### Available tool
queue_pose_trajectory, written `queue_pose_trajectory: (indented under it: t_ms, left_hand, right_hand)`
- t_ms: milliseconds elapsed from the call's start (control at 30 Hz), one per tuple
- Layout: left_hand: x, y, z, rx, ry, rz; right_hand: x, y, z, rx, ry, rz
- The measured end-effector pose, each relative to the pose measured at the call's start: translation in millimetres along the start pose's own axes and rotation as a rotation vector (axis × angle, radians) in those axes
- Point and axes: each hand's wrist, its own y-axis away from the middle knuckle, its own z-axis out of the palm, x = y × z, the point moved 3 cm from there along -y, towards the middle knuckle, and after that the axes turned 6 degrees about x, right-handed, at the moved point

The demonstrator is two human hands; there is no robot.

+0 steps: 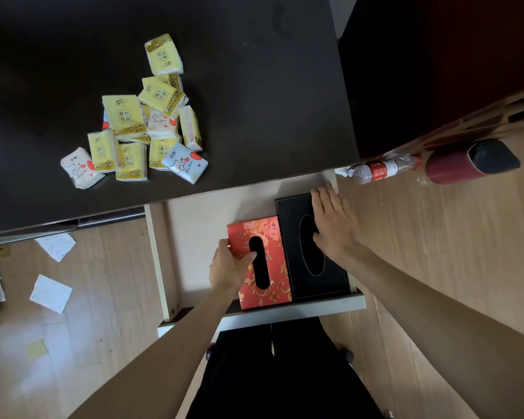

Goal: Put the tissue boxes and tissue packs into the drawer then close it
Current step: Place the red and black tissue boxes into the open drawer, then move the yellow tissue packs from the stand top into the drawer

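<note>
The pale drawer (194, 237) stands pulled out under the dark desk. Two tissue boxes lie inside it, side by side. My left hand (229, 267) grips the left edge of the red floral tissue box (270, 285), thumb at its oval slot. My right hand (333, 225) lies flat, fingers spread, on the black tissue box (303, 267) at the drawer's right side. Several small tissue packs (136, 125), yellow and white with red hearts, lie piled on the desk's left half.
The dark desk top (270, 101) spreads behind the drawer. A plastic bottle (378, 170) and a dark red cylinder (466, 161) lie on the wooden floor at right. Loose paper sheets (50, 293) are scattered on the floor at left. My legs stand before the drawer front.
</note>
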Motion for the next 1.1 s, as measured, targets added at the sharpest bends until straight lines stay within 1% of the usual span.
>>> queue_pose_trajectory:
  t_ms: [67, 167, 233, 367, 433, 500, 567, 633, 700, 767, 867, 933, 1000, 1033, 1067, 1100]
  left_hand:
    - [0, 3, -2, -0.013, 0.002, 0.013]
    - [-2, 11, -1, -0.053, -0.019, 0.022]
    - [-4, 16, 0, -0.079, -0.032, 0.011]
    - [-5, 18, -6, -0.170, -0.038, 0.004]
    - [-8, 15, -15, -0.248, -0.008, -0.005]
    - [-14, 12, -30, -0.308, 0.037, -0.004]
    - [-19, 9, -50, -0.375, 0.037, 0.043]
    - [-25, 0, -73, -0.385, 0.059, 0.114]
    - [-28, -12, -102, -0.311, 0.147, 0.173]
    - [-24, -26, -137, -0.190, 0.227, 0.226]
    - [-4, -55, -190, -0.028, 0.320, 0.332]
    - [19, -78, -225, 0.059, 0.355, 0.434]
    - [45, -102, -253, 0.156, 0.328, 0.569]
    - [58, -114, -264, 0.225, 0.278, 0.639]
    - [69, -126, -273, 0.303, 0.205, 0.685]
    - [79, -139, -279, 0.372, 0.132, 0.692]
  right_hand:
    - [-2, 0, -6, -0.035, -0.028, 0.002]
    - [-6, -3, -13, -0.041, -0.056, 0.019]
    - [-10, -4, -19, -0.060, -0.120, 0.046]
    - [-21, -3, -32, -0.030, -0.254, 0.119]
    - [-33, -3, -39, 0.017, -0.373, 0.148]
    - [-51, -3, -48, 0.052, -0.549, 0.180]
    - [-72, -6, -58, 0.096, -0.723, 0.209]
    - [-96, -15, -71, 0.146, -0.855, 0.228]
    - [-123, -29, -86, 0.196, -0.950, 0.238]
    - [-148, -50, -100, 0.238, -1.027, 0.264]
    - [-177, -89, -120, 0.292, -1.068, 0.323]
    - [-193, -115, -130, 0.285, -1.087, 0.352]
    - [-205, -137, -134, 0.243, -1.101, 0.399]
    - [-210, -144, -133, 0.226, -1.090, 0.423]
    - [-214, -149, -132, 0.220, -1.054, 0.443]
    - [-218, -153, -131, 0.228, -0.992, 0.457]
